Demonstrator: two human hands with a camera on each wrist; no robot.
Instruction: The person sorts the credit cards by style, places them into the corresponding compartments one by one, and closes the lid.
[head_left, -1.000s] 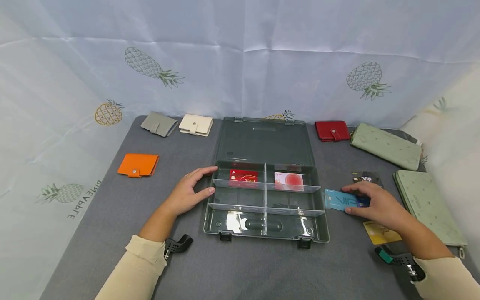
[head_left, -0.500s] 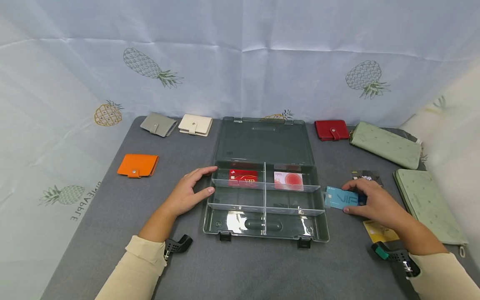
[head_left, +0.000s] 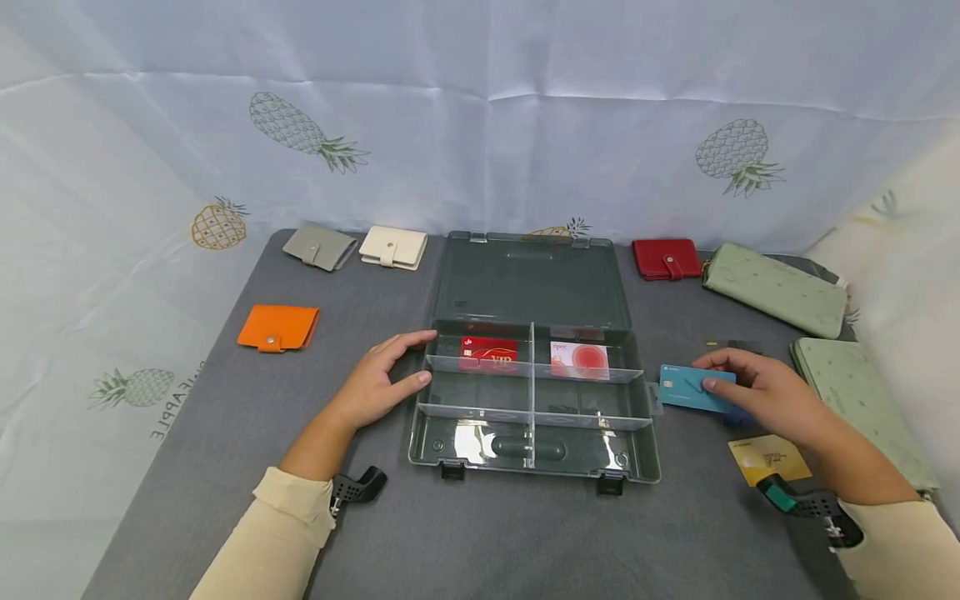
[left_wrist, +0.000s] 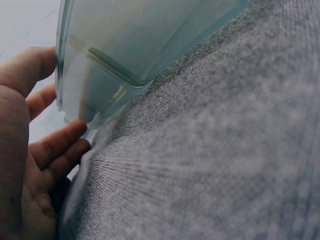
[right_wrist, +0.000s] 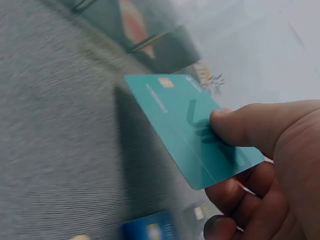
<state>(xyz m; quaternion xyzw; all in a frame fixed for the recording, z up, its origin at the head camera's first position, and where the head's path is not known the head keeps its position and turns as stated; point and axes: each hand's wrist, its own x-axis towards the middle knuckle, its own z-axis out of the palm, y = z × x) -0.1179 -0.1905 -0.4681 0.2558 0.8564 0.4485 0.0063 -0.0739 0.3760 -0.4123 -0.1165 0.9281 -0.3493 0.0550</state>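
Note:
My right hand [head_left: 776, 400] pinches a light blue VIP card [head_left: 686, 387] between thumb and fingers, just right of the divided box [head_left: 532, 279]. In the right wrist view the card [right_wrist: 172, 125] is tilted above the grey cloth, casting a shadow. My left hand [head_left: 378, 383] rests its relaxed fingers and thumb against the box's left wall, as the left wrist view also shows. A red VIP card [head_left: 487, 352] lies in the box's back left compartment, a pink-and-white card [head_left: 579, 360] in the back right one. Beneath my right hand is a dark blue card [head_left: 738, 417], partly covered.
A gold card [head_left: 768, 460] and a partly hidden black card [head_left: 723, 343] lie around the right hand. Green wallets [head_left: 776, 292] and a red wallet [head_left: 666, 259] stand on the right; grey [head_left: 318, 247], cream [head_left: 393, 248] and orange [head_left: 277, 327] ones on the left.
The light blue card has come up off the cloth and shifted slightly right, my right thumb now lying over its face. More of the gold card shows. My left hand stays at the box.

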